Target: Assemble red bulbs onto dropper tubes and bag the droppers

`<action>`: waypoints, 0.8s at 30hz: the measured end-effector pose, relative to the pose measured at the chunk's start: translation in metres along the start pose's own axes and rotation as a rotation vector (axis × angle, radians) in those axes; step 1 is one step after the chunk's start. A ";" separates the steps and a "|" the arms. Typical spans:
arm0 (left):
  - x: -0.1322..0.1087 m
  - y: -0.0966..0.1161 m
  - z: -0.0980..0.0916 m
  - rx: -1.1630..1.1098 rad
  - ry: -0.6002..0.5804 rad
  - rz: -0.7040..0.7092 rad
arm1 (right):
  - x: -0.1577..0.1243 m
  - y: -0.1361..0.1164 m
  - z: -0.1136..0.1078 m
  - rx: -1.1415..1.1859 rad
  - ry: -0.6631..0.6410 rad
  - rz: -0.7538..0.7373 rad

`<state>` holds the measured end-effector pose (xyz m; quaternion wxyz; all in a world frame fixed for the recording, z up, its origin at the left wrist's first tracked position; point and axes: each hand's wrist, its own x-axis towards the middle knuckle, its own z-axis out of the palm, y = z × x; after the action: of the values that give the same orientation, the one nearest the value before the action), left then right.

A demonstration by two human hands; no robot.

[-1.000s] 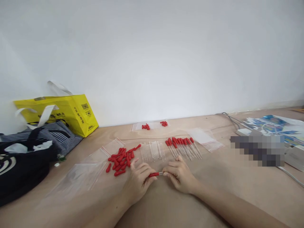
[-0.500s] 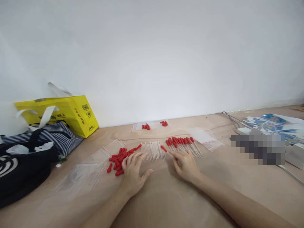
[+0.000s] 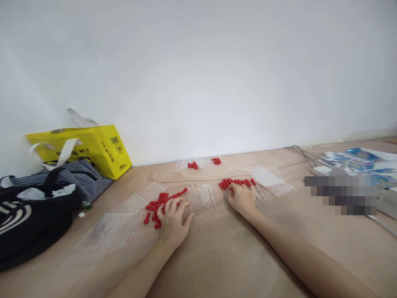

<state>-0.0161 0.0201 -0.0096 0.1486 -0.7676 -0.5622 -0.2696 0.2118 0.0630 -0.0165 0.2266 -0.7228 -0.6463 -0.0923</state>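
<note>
My left hand [image 3: 174,219] lies with fingers spread at the right side of a pile of red rubber bulbs [image 3: 154,203], its fingertips over some of them. Right of the pile is a bunch of thin clear pipette tubes [image 3: 203,196], side by side. My right hand [image 3: 243,199] is curled over a row of droppers [image 3: 261,197], clear tubes with red bulbs [image 3: 253,181] on their far ends. Its thumb and finger close on a dropper at the row's left part; the hand hides much of it.
Flat clear zip bags [image 3: 107,231] lie at left, another bag [image 3: 268,181] at right. Small red bulbs [image 3: 192,165] rest on a bag near the wall. A yellow bag [image 3: 114,151] and a black bag [image 3: 34,223] stand left; printed sheets [image 3: 362,159] and cables [image 3: 302,152] lie right.
My right hand has moved right and away from me, carrying a red-bulbed dropper from beside the loose tubes to the row. My left hand stays by the bulb pile; the view shifts slightly.
</note>
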 end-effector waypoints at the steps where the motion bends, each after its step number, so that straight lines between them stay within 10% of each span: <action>1: 0.000 0.000 0.000 -0.001 -0.003 -0.003 | 0.000 0.001 0.000 0.004 -0.002 -0.006; 24: 0.079 -0.018 0.019 0.017 -0.195 -0.044 | 0.012 -0.049 -0.005 0.020 -0.244 -0.002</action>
<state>-0.0108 0.0976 0.0193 0.0939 -0.7762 -0.5931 -0.1921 0.1662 0.0746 0.0032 0.1534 -0.7256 -0.6708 0.0025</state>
